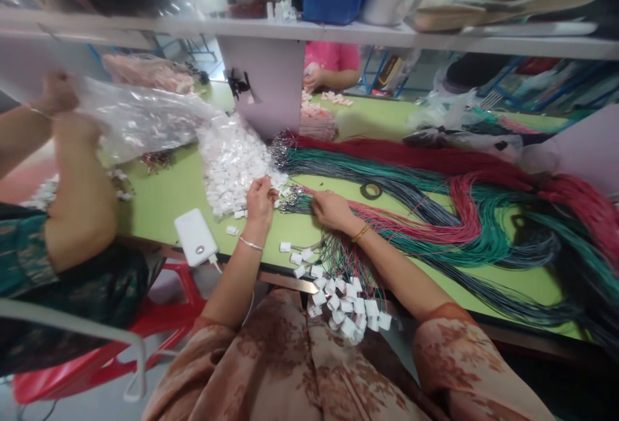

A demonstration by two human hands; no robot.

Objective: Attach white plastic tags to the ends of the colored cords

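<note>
My left hand [261, 200] is pinched shut just beside a heap of small white plastic connectors [232, 163] on the green table [164, 198]; what it pinches is too small to make out. My right hand [331, 208] is closed on the metal-tipped ends of a bundle of red, green and dark wires [435, 215]. Finished wires with white connectors [345, 305] hang over the table's near edge onto my lap.
A white power bank [196, 237] with a cable lies at the table edge. A roll of black tape [371, 190] sits among the wires. A person on my left holds a clear plastic bag [140, 118]. Another person's hand [314, 79] works across the table. A shelf runs overhead.
</note>
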